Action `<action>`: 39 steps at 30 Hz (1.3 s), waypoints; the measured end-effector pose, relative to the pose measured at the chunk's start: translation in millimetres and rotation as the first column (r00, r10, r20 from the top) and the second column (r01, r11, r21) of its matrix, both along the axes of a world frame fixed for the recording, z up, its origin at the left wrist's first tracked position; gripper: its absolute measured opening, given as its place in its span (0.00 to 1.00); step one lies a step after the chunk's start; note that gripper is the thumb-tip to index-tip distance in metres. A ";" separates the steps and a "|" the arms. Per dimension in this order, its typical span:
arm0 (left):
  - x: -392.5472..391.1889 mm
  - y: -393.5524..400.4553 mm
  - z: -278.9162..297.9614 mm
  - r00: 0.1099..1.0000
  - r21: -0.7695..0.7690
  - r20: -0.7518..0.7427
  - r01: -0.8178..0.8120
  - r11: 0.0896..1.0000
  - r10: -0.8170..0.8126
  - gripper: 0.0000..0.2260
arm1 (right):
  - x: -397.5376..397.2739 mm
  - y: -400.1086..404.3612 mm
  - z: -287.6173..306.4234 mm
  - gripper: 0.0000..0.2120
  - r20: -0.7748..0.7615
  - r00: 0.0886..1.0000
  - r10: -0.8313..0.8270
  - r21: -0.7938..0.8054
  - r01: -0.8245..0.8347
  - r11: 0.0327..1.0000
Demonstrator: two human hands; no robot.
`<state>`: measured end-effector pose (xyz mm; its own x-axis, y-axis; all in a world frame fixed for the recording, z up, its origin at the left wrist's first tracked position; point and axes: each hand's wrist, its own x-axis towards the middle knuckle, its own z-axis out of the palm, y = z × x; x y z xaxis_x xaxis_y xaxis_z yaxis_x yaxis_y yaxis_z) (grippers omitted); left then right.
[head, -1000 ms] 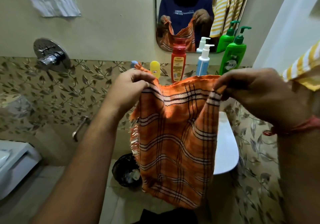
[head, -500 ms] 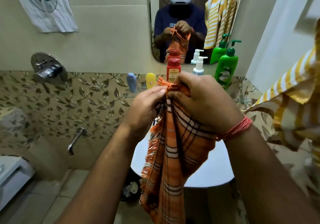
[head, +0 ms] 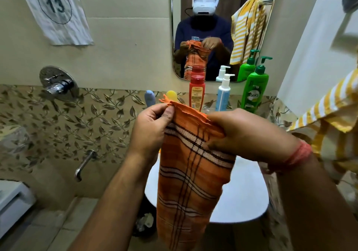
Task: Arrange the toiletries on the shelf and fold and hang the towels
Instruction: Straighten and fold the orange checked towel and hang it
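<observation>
A: Entry. We held the orange towel [head: 191,165] at centre frame, hanging lengthwise in front of the white basin [head: 246,196]. It looked already doubled along its length.

B: Grip state?

A: Our left hand [head: 151,132] pinched the top corner at the frayed edge, thumb against curled fingers. Our right hand [head: 246,134] had its fingers closed over the other top corner, cloth bunched beneath them. Both hands sat close together at the upper hem; nothing else was held.

B: Step in hand?

A: We judged it to be folding, partway through: narrow strip made, not yet halved end to end, not yet hung.

B: Toiletries?

A: Red bottle [head: 197,93], white pump bottle [head: 223,95] and green bottle [head: 255,90] stood in a row on the ledge below the mirror [head: 203,18], upper centre. A yellow striped towel [head: 333,113] hung at the right edge.

B: Next move?

A: Likely squaring the top corners, then bringing the bottom hem up to meet them. Loose weave, so we expected it to slip unless both corners were kept pinched.
</observation>
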<state>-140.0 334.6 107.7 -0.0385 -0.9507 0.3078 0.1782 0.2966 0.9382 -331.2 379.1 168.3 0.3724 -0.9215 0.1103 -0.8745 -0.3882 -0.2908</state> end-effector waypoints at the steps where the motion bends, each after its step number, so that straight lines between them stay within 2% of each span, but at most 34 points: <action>1: 2.2 0.2 0.3 0.999 -0.032 0.040 -0.023 0.999 0.024 0.09 | -7.1 4.4 3.2 0.15 -0.012 1.000 0.014 0.071 -0.013 0.997; 3: 3.2 2.4 -0.1 0.992 -0.091 0.118 -0.029 0.995 0.039 0.10 | -18.6 14.0 11.4 0.12 -0.070 0.997 0.013 0.073 -0.008 0.997; 6: 2.4 3.8 2.1 0.993 -0.104 0.099 -0.051 0.993 0.061 0.10 | -28.9 21.5 24.7 0.07 -0.187 0.979 -0.083 -0.090 0.067 0.994; 8: 3.2 2.6 5.3 0.992 -0.119 0.096 -0.068 0.991 0.079 0.09 | -34.7 21.6 26.9 0.13 -0.184 0.977 -0.103 -0.146 0.076 0.986; 10: 3.6 1.9 7.4 0.990 -0.134 0.109 -0.079 0.988 0.094 0.09 | -43.8 18.6 22.9 0.23 -0.158 0.981 -0.111 -0.253 0.069 0.965; 12: 2.0 2.4 12.8 0.989 -0.158 0.106 -0.087 0.984 0.104 0.09 | -49.1 14.5 20.4 0.23 0.024 0.994 -0.106 -0.329 0.108 0.938; 14: -1.1 1.2 19.2 0.990 -0.189 0.091 -0.091 0.978 0.109 0.10 | -52.1 7.5 16.7 0.19 0.262 0.962 -0.074 -0.288 0.151 0.946; 16: -5.6 -0.6 25.8 0.992 -0.213 0.087 -0.077 0.974 0.097 0.10 | -54.6 -1.3 9.3 0.11 0.523 0.852 -0.027 -0.187 0.146 0.971; 18: -10.5 -1.1 30.2 0.993 -0.234 0.082 -0.063 0.970 0.085 0.09 | -58.2 -7.5 0.9 0.04 0.727 0.686 0.023 -0.178 0.156 0.972; 21: -15.7 -2.1 32.6 0.992 -0.250 0.074 -0.079 0.965 0.100 0.07 | -62.3 -11.5 -8.6 0.11 0.846 0.525 0.090 -0.211 0.176 0.962; 23: -18.0 -3.5 33.9 0.991 -0.250 0.063 -0.101 0.963 0.120 0.08 | -61.5 -11.1 -8.8 0.14 0.863 0.493 0.114 -0.217 0.157 0.963; 27: -20.4 -5.6 35.2 0.983 -0.270 0.059 -0.154 0.951 0.176 0.10 | -63.5 -7.0 -3.1 0.14 0.823 0.559 0.104 -0.221 0.147 0.964; 32: -24.0 -5.1 40.7 0.973 -0.314 0.075 -0.184 0.931 0.218 0.08 | -60.2 -0.5 2.8 0.17 0.839 0.529 0.131 -0.215 0.100 0.971; 33: -25.4 -4.2 41.6 0.974 -0.327 0.090 -0.166 0.930 0.206 0.07 | -59.3 1.3 5.3 0.19 0.809 0.580 0.098 -0.210 0.129 0.969; 34: -27.3 -3.3 41.9 0.976 -0.339 0.110 -0.140 0.930 0.187 0.07 | -57.5 2.4 9.7 0.22 0.738 0.673 0.052 -0.220 0.167 0.961; 36: -33.1 -2.8 40.4 0.979 -0.344 0.155 -0.073 0.936 0.133 0.06 | -48.4 1.5 22.0 0.31 0.503 0.864 -0.016 -0.248 0.162 0.955; 38: -39.2 -4.0 36.3 0.978 -0.340 0.190 -0.016 0.940 0.085 0.07 | -33.0 -5.0 33.1 0.37 0.293 0.956 -0.025 -0.188 0.083 0.979; 39: -41.6 -4.4 34.1 0.978 -0.337 0.198 0.002 0.942 0.068 0.07 | -25.6 -9.4 36.6 0.36 0.217 0.976 -0.014 -0.165 0.051 0.985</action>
